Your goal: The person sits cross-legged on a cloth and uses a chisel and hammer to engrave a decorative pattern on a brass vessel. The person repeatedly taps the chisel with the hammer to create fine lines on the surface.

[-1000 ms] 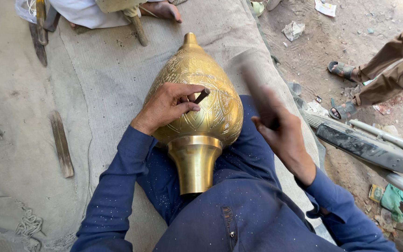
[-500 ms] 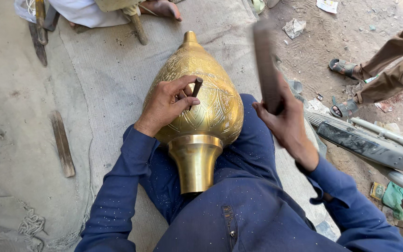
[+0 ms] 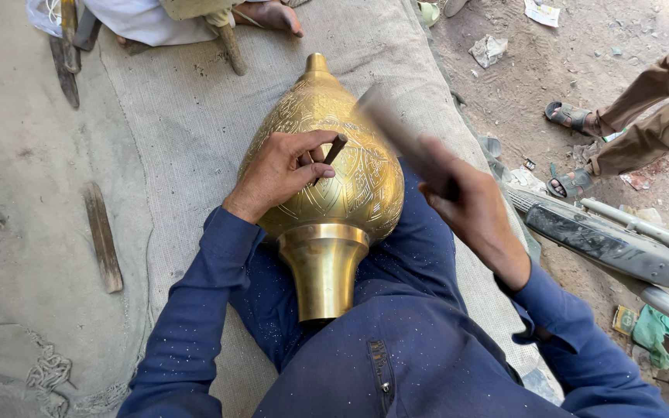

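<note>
Engraved brass vessel [image 3: 327,178], lying across the person's lap on blue cloth.

Left hand [image 3: 280,172], at 9 o'clock on the vessel's body, grip pinched on a small dark chisel [image 3: 331,153] touching the brass. Right hand [image 3: 470,205], at 3 o'clock, grip clenched on a motion-blurred hammer [image 3: 396,128] above the vessel.

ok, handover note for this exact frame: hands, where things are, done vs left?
Left hand: rests on the brass vessel, pinching a small dark chisel tip-down on its engraved side.
Right hand: grips a hammer, raised and motion-blurred above the chisel.
Vessel lies across the lap, neck toward the body, on the grey cloth.
Done: much of the body shows engraving.
Left: cannot tell how much.
</note>
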